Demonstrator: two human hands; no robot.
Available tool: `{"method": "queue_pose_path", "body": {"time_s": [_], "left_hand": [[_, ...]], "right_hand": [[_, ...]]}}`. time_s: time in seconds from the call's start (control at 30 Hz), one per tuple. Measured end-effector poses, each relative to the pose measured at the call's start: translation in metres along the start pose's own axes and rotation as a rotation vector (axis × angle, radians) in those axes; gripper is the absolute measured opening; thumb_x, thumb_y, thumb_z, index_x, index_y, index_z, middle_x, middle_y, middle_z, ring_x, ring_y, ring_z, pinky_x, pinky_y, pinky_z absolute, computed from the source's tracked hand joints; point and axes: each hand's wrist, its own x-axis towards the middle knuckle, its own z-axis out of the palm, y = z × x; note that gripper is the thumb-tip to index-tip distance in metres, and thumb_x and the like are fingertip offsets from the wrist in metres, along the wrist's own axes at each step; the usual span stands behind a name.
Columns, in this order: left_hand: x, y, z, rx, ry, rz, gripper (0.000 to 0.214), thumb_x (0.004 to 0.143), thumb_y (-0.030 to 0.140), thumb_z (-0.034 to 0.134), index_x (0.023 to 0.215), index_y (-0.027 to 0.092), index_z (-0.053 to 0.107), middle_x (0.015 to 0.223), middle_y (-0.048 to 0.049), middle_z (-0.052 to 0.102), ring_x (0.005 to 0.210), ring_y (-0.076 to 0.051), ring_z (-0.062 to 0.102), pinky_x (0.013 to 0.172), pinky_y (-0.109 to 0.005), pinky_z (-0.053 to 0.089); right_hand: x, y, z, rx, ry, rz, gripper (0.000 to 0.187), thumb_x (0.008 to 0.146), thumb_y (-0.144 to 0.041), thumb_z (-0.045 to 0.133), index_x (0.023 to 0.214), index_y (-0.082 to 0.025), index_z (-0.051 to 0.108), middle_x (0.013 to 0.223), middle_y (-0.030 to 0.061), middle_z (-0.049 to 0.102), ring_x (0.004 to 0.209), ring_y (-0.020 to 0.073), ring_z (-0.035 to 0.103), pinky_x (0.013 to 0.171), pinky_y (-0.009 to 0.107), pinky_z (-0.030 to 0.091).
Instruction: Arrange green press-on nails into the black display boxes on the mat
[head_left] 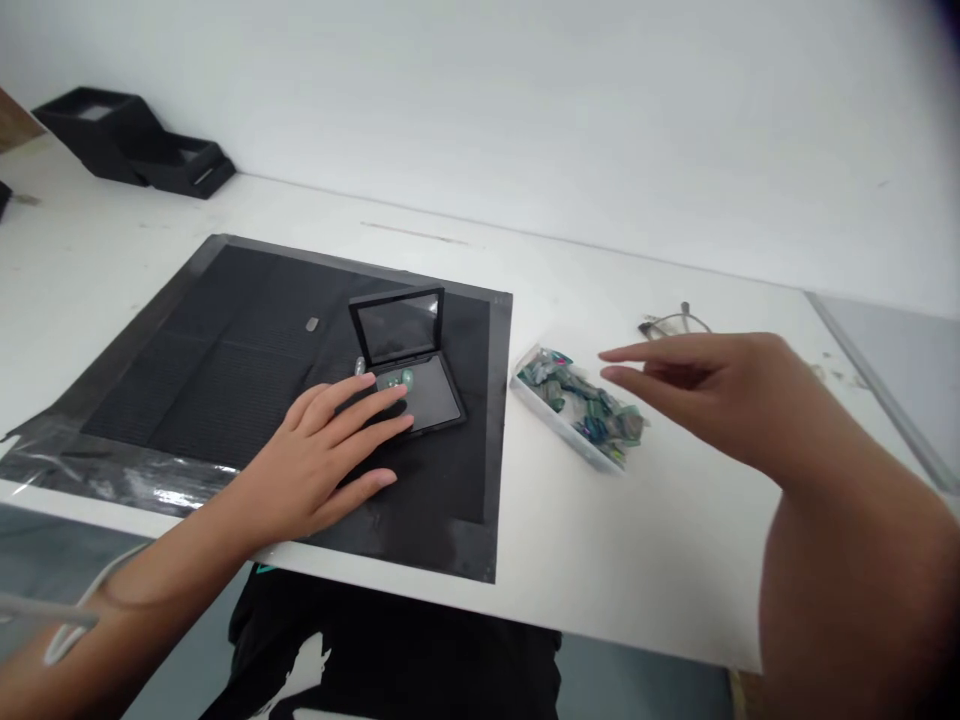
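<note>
My left hand [330, 450] lies with fingers spread over the lower left of a small black hinged case [431, 392]. The case's lid, with a clear window, is raised. Small shiny green bead-like pieces [407, 378] rest in it by my fingertips, and a silvery piece [360, 366] is at its left edge. To the right, a white box [566, 440] holds many small green and blue pieces, some seemingly in clear wrapping [592, 410]. My right hand [697, 390] hovers at the box's right side, thumb and forefinger slightly apart with nothing visible between them.
Under the case is a black mat [187, 340] edged with shiny tape, carrying a small grey piece [312, 324]. Black open boxes [135, 140] stand at the back left by the wall. A thin cable [679, 320] lies behind my right hand.
</note>
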Motion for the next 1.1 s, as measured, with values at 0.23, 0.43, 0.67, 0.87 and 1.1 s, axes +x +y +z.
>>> {"method": "queue_pose_path", "body": {"time_s": [0.23,0.43,0.67,0.87,1.1], "left_hand": [[0.001,-0.007,0.0,-0.052,-0.03,-0.047,0.045,0.098,0.035,0.051,0.143,0.029,0.051,0.157,-0.0018,0.045,0.15,-0.03,0.03,0.12,-0.045,0.024],[0.002,-0.013,-0.003,-0.221,-0.016,-0.078,0.04,0.097,0.029,0.047,0.136,0.03,0.055,0.156,0.0,0.045,0.151,-0.029,0.025,0.123,-0.046,0.018],[0.002,-0.013,-0.004,-0.285,-0.018,-0.085,0.037,0.097,0.033,0.046,0.133,0.033,0.057,0.155,0.0023,0.047,0.151,-0.03,0.026,0.123,-0.049,0.018],[0.0,-0.014,-0.004,-0.274,-0.027,-0.092,0.034,0.097,0.034,0.048,0.128,0.032,0.062,0.15,0.0017,0.053,0.15,-0.032,0.029,0.122,-0.051,0.022],[0.002,-0.014,-0.005,-0.28,-0.03,-0.086,0.035,0.097,0.032,0.047,0.13,0.033,0.059,0.157,0.0031,0.044,0.149,-0.031,0.031,0.122,-0.05,0.023]], "right_hand": [[0.014,-0.003,0.022,-0.211,-0.154,-0.06,0.016,0.084,-0.036,0.067,0.085,-0.032,0.083,0.048,-0.0039,0.056,0.043,0.0111,0.046,0.045,0.027,0.03],[0.006,0.012,0.029,-0.134,-0.303,-0.118,0.022,0.087,-0.042,0.062,0.095,-0.036,0.082,0.058,-0.0033,0.064,0.047,0.0114,0.05,0.046,0.027,0.032],[0.009,0.009,0.04,-0.118,-0.304,-0.162,0.019,0.086,-0.037,0.062,0.088,-0.034,0.08,0.068,-0.0019,0.069,0.06,0.0149,0.058,0.052,0.027,0.035],[0.01,0.009,0.038,-0.066,-0.323,-0.148,0.014,0.084,-0.035,0.061,0.084,-0.03,0.074,0.063,-0.0026,0.065,0.057,0.0151,0.057,0.053,0.027,0.036],[0.005,0.016,0.033,-0.1,-0.373,-0.109,0.012,0.089,-0.034,0.053,0.085,-0.028,0.063,0.057,-0.0036,0.06,0.047,0.0139,0.049,0.046,0.028,0.031]]}}
